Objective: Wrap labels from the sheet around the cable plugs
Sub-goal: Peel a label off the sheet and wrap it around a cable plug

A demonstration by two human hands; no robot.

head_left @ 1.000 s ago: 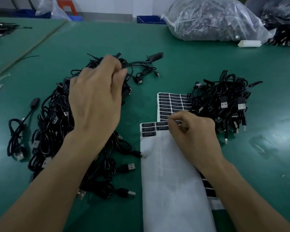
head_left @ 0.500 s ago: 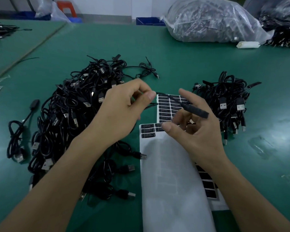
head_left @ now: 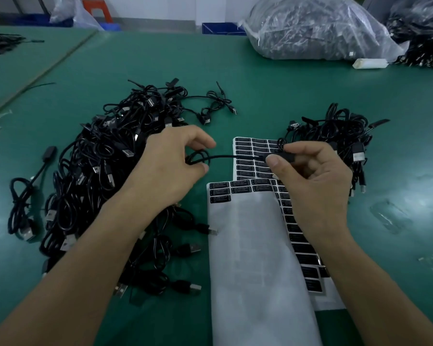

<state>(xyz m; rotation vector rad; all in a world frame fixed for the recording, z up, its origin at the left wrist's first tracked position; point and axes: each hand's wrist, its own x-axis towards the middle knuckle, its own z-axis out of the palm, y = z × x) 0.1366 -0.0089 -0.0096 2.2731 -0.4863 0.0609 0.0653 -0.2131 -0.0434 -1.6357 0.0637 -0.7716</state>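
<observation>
A black cable stretches between my two hands above the label sheets. My left hand pinches its coiled part between thumb and fingers. My right hand pinches the long black plug at the cable's other end, thumb on top. Under the hands lie two white label sheets: the upper sheet is mostly bare backing with a few black labels at its top, and the lower sheet carries rows of black labels. Whether a label sticks to my right fingers I cannot tell.
A big heap of black USB cables lies left on the green table. A smaller cable heap sits right of the sheets. Clear bags of cables and a white tape piece stand at the back right.
My left hand brought a cable from the left heap to the middle. My right hand left the sheet and took the plug; both hands have since lowered and pulled the cable straight.
</observation>
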